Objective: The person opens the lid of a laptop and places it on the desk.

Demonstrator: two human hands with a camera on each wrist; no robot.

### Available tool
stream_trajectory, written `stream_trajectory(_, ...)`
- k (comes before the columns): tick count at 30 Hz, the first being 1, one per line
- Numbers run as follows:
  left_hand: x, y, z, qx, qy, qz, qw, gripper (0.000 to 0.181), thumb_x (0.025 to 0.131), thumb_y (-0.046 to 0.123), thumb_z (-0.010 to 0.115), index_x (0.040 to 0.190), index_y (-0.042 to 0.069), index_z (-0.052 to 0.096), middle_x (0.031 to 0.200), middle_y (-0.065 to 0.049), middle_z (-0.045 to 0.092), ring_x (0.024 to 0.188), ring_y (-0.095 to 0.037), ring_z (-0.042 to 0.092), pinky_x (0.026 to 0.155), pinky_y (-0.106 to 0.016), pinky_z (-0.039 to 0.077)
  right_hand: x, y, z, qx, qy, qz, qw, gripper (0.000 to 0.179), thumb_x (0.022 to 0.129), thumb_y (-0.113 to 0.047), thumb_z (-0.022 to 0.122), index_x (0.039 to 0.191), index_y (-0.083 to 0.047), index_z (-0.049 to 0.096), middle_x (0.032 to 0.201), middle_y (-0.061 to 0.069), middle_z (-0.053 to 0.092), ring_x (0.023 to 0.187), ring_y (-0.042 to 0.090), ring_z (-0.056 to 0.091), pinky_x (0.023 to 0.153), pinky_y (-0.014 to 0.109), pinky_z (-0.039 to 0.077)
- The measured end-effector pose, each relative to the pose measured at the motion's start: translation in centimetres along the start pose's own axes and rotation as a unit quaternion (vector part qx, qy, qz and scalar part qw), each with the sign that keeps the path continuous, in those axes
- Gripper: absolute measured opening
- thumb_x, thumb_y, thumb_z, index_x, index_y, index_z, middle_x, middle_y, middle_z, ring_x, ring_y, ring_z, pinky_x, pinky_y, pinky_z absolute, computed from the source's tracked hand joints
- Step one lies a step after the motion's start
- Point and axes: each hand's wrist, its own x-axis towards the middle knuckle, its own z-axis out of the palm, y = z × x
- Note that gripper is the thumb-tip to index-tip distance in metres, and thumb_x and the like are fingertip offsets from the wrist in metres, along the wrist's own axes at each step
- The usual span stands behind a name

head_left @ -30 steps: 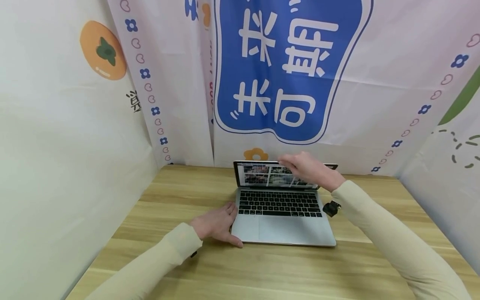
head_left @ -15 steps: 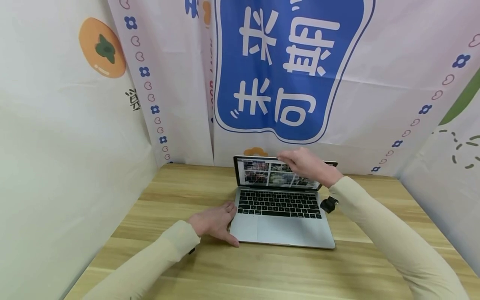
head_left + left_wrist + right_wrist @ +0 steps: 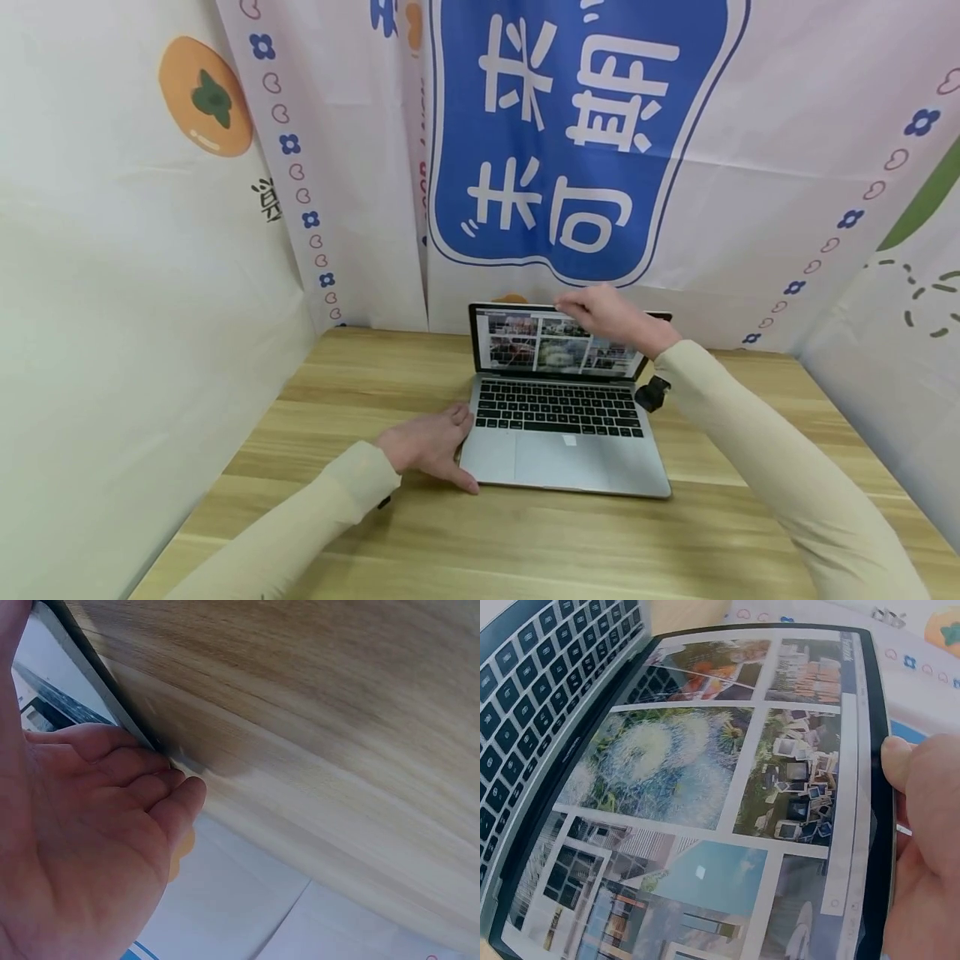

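A silver laptop (image 3: 600, 462) with a black keyboard lies on the wooden table, its lid raised and its lit screen (image 3: 517, 337) full of photo tiles. At the top edge of the lid my right hand (image 3: 617, 318) pinches the rim; the right wrist view shows the thumb (image 3: 897, 759) on the screen side, while the fingers behind are mostly hidden. My left hand (image 3: 431, 447) rests against the left side of the base, thumb near the front corner. In the left wrist view, its fingers (image 3: 161, 784) lie loosely bent along the laptop's edge.
The wooden table (image 3: 360, 537) reaches back to a white printed cloth wall (image 3: 367, 275) close behind the lid. White side walls (image 3: 112, 333) enclose it left and right. A small black wrist camera (image 3: 652, 393) hangs under the right cuff.
The lid has tilted further up and back, with my right hand rising along with it. The base shifted slightly at first; my left hand stays at its left side.
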Motion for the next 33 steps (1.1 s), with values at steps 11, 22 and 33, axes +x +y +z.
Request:
stream_trajectory(11,-0.2,0.1,-0.2,-0.001,-0.007,-0.010,0.9999,0.124,0.070,0.086,0.058,0.155,0.002,0.025,0.163,-0.017,0.018,0.152,-0.029,0.020,0.121,-0.041,0.029,1.6,0.8,-1.0,0.045,-0.059,0.060,0.9954,0.027,0.105,-0.021,0.048,0.114,-0.012,0.071,0.070,0.006,0.059,0.052,0.013,0.041,0.065,0.032,0.043)
stream_trajectory(22,-0.4,0.4,-0.4,0.026,-0.009,-0.004,0.9996,0.121,0.072,0.085,0.055,0.155,0.002,0.025,0.163,-0.016,0.020,0.151,-0.029,0.021,0.121,-0.039,0.028,2.1,1.5,-1.0,0.059,-0.054,0.087,0.9930,0.027,0.105,-0.024,0.047,0.111,-0.014,0.072,0.061,-0.001,0.049,0.050,0.014,0.038,0.064,0.032,0.042)
stream_trajectory(33,-0.5,0.6,-0.5,0.016,-0.016,-0.013,0.9997,0.120,0.073,0.084,0.056,0.155,0.003,0.024,0.164,-0.015,0.019,0.152,-0.028,0.020,0.121,-0.040,0.027,2.7,2.6,-1.0,0.105,-0.054,0.110,0.9870,0.028,0.104,-0.029,0.049,0.093,-0.014,0.071,0.056,-0.002,0.039,0.049,0.014,0.032,0.061,0.033,0.039)
